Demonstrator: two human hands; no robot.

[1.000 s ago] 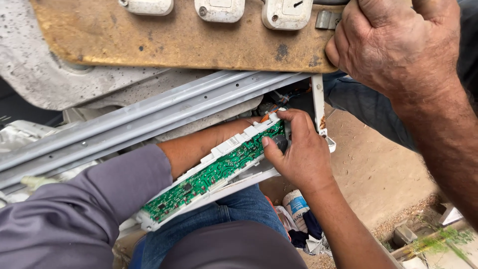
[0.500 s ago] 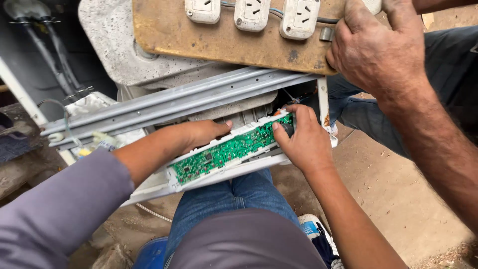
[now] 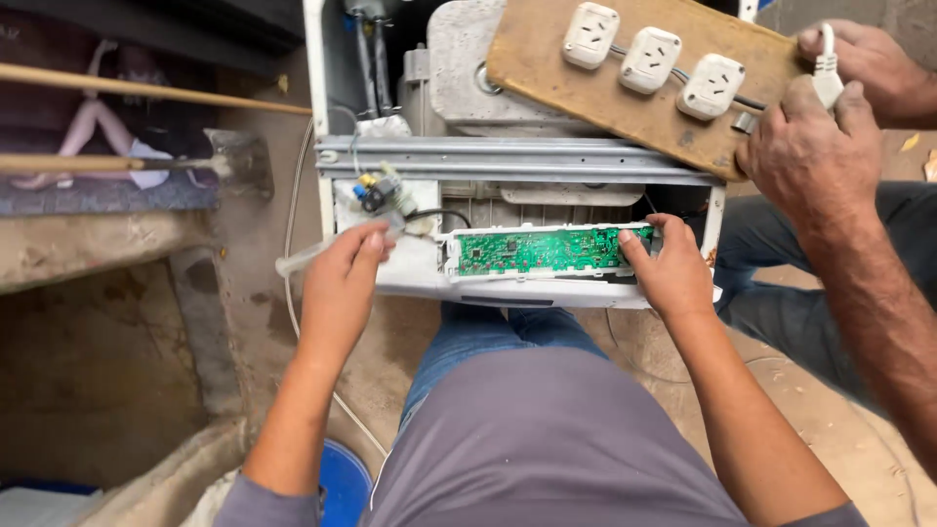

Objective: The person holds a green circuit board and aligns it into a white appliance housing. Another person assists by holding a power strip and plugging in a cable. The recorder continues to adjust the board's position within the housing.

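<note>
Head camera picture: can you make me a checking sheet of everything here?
Surface: dirt floor.
Job's things: green circuit board in a white tray on an opened machine.
Clutter: wooden sticks; blue lid.
Hands: left hand on the tray's left end; right hand grips the board's right end.
Cables: thin white wire; another person's hands hold a socket board and a white plug.
Surroundings: grey ledge.

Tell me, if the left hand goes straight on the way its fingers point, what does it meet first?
Probably the small blue and yellow wired part just beyond the left hand, inside the open white machine; depth is unclear.
</note>
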